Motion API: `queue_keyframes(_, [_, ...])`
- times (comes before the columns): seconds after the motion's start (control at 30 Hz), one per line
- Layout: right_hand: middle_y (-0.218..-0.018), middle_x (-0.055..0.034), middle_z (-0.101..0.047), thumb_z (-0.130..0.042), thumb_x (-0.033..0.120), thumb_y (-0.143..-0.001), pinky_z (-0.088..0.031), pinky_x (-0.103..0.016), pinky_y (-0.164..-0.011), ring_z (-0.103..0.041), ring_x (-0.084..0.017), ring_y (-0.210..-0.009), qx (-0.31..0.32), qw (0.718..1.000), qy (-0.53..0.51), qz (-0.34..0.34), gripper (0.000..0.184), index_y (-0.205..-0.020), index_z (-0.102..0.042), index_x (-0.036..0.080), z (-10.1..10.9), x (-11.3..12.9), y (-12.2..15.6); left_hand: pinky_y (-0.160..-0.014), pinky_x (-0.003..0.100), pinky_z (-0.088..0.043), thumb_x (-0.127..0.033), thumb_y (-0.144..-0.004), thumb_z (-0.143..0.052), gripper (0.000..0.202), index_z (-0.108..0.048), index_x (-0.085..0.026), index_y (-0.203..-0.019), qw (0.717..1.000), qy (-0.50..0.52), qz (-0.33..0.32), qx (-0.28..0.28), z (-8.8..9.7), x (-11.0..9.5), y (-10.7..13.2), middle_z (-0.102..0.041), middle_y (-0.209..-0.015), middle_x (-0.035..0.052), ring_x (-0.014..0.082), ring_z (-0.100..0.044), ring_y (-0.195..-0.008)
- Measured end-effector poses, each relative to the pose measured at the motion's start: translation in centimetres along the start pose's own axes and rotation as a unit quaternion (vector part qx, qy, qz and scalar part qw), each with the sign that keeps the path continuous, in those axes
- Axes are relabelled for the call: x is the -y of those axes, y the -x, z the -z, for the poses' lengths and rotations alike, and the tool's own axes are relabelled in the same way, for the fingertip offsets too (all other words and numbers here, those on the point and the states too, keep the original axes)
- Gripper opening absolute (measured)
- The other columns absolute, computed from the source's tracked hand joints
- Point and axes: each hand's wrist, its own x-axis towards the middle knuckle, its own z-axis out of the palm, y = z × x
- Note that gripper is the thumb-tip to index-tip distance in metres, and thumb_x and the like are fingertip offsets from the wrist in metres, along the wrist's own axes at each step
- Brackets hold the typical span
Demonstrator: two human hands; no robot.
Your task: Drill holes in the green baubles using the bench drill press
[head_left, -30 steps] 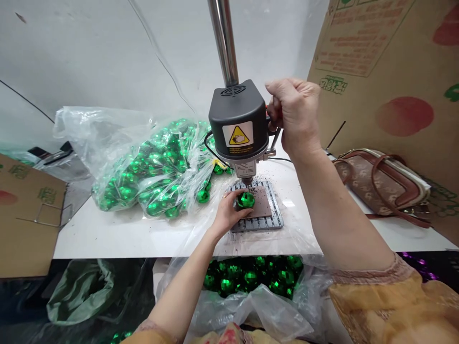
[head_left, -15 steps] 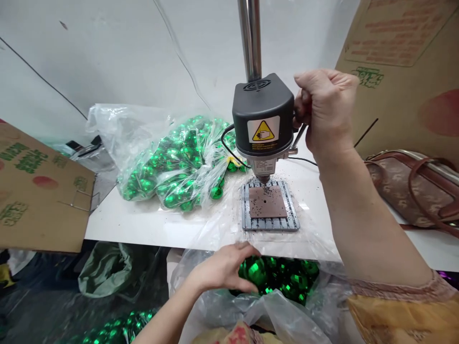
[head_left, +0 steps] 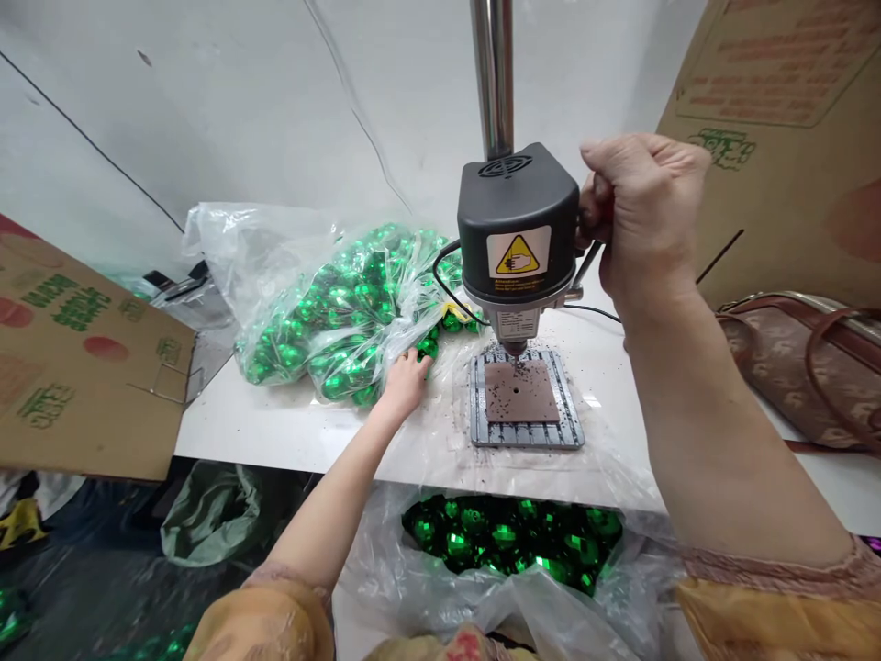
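Note:
My right hand [head_left: 643,207] is closed in a fist round the feed handle of a small black drill press [head_left: 519,225]; the grip is mostly hidden by the fingers. Below the chuck, a brown square pad [head_left: 521,404] with a hole lies on the slotted metal base [head_left: 574,431], dark shavings scattered over it. My left hand [head_left: 406,381] reaches over the table to the mouth of a clear bag of shiny green balls [head_left: 344,303]. Its fingers are curled on a green ball [head_left: 428,346] there. In front of me, an open plastic bag holds faceted green balls [head_left: 506,537].
A cardboard box [head_left: 89,358] stands at the left, and another carton [head_left: 777,138] at the right behind a brown patterned handbag [head_left: 819,376]. The steel column [head_left: 494,83] rises behind the drill. A green sack [head_left: 210,514] sits below the table's front edge.
My left hand has left the open bag at the front and moved up and forward to a ball by the clear bag on the table. My right hand keeps its grip on the handle.

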Motion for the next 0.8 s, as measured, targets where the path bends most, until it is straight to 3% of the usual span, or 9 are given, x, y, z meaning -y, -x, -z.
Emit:
queue_keyframes(0.07, [-0.035, 0.0059, -0.038, -0.058, 0.010, -0.075, -0.017, -0.025, -0.029, -0.029, -0.006, -0.030, 0.004, 1.000, 0.003, 0.000, 0.037, -0.042, -0.045, 0.020, 0.0, 0.1, 0.0, -0.095, 0.046, -0.050, -0.013, -0.078, -0.069, 0.038, -0.067, -0.019, -0.116, 0.982, 0.183, 0.008, -0.039, 0.1, 0.0, 0.1, -0.065, -0.111, 0.0125, 0.0307, -0.062, -0.106])
queue_keyframes(0.1, [-0.035, 0.0061, -0.038, -0.058, 0.010, -0.076, -0.017, -0.025, -0.029, -0.029, -0.006, -0.030, 0.005, 1.000, 0.003, 0.004, 0.037, -0.042, -0.045, 0.020, 0.0, 0.0, 0.0, -0.094, 0.045, -0.051, -0.019, -0.078, -0.071, 0.040, -0.065, -0.019, -0.117, 0.952, 0.300, 0.018, -0.052, 0.2, -0.2, 0.3, -0.065, -0.107, 0.0100, 0.0282, -0.064, -0.102])
queue_keyframes(0.17, [-0.035, 0.0065, -0.037, -0.057, 0.008, -0.078, -0.017, -0.025, -0.029, -0.028, -0.006, -0.029, 0.003, 1.000, 0.004, 0.011, 0.040, -0.042, -0.044, 0.020, 0.0, -0.1, 0.0, -0.094, 0.044, -0.054, -0.028, -0.079, -0.071, 0.041, -0.062, -0.020, -0.119, 0.840, 0.539, 0.048, -0.039, 0.0, -1.3, 1.1, -0.067, -0.103, 0.0066, 0.0236, -0.066, -0.096])
queue_keyframes(0.27, [-0.034, 0.0067, -0.036, -0.057, 0.006, -0.080, -0.016, -0.026, -0.029, -0.027, -0.006, -0.029, 0.000, 1.000, -0.004, 0.021, 0.043, -0.041, -0.044, 0.020, 0.0, -0.4, -0.2, -0.098, 0.048, -0.055, -0.032, -0.080, -0.071, 0.040, -0.059, -0.021, -0.116, 0.621, 0.779, 0.081, 0.037, -0.5, -3.5, 2.0, -0.069, -0.108, 0.0056, 0.0222, -0.069, -0.099])
queue_keyframes(0.3, [-0.034, 0.0067, -0.037, -0.057, 0.005, -0.080, -0.015, -0.026, -0.029, -0.028, -0.007, -0.029, 0.000, 1.000, -0.008, 0.024, 0.043, -0.042, -0.044, 0.020, 0.0, -0.5, -0.2, -0.101, 0.050, -0.055, -0.033, -0.080, -0.072, 0.039, -0.059, -0.021, -0.114, 0.566, 0.818, 0.091, 0.054, -0.7, -4.3, 2.1, -0.069, -0.110, 0.0063, 0.0233, -0.070, -0.102])
queue_keyframes(0.37, [-0.034, 0.0069, -0.038, -0.057, 0.005, -0.080, -0.015, -0.026, -0.029, -0.028, -0.007, -0.029, 0.001, 1.000, -0.012, 0.028, 0.043, -0.042, -0.045, 0.020, 0.0, -0.6, -0.2, -0.102, 0.050, -0.055, -0.035, -0.082, -0.072, 0.035, -0.060, -0.018, -0.110, 0.501, 0.855, 0.112, 0.070, -1.1, -5.5, 2.2, -0.071, -0.111, 0.0084, 0.0253, -0.070, -0.107])
queue_keyframes(0.67, [-0.034, 0.0075, -0.038, -0.057, 0.008, -0.080, -0.015, -0.025, -0.030, -0.027, -0.005, -0.029, -0.002, 0.999, -0.007, 0.032, 0.041, -0.044, -0.044, 0.020, -0.1, -0.6, 0.0, -0.068, 0.030, -0.059, -0.037, -0.089, -0.065, 0.038, -0.060, -0.022, -0.123, 0.455, 0.875, 0.140, 0.085, -0.4, -7.4, 1.9, -0.071, -0.105, 0.0077, 0.0220, -0.073, -0.092])
queue_keyframes(0.73, [-0.034, 0.0075, -0.038, -0.057, 0.008, -0.080, -0.016, -0.025, -0.031, -0.027, -0.006, -0.030, -0.002, 0.999, -0.007, 0.033, 0.040, -0.044, -0.044, 0.020, -0.1, -0.6, 0.0, -0.065, 0.026, -0.057, -0.039, -0.084, -0.071, 0.044, -0.059, -0.023, -0.123, 0.483, 0.861, 0.137, 0.085, -0.5, -7.5, 2.1, -0.070, -0.102, 0.0059, 0.0183, -0.071, -0.085])
queue_keyframes(0.8, [-0.035, 0.0075, -0.038, -0.056, 0.009, -0.081, -0.016, -0.026, -0.031, -0.027, -0.006, -0.030, 0.001, 0.999, -0.004, 0.034, 0.041, -0.044, -0.044, 0.021, -0.1, -0.5, 0.1, -0.061, 0.023, -0.052, -0.037, -0.076, -0.082, 0.055, -0.057, -0.023, -0.123, 0.553, 0.821, 0.123, 0.067, -1.0, -7.6, 2.4, -0.069, -0.096, 0.0026, 0.0133, -0.067, -0.073])
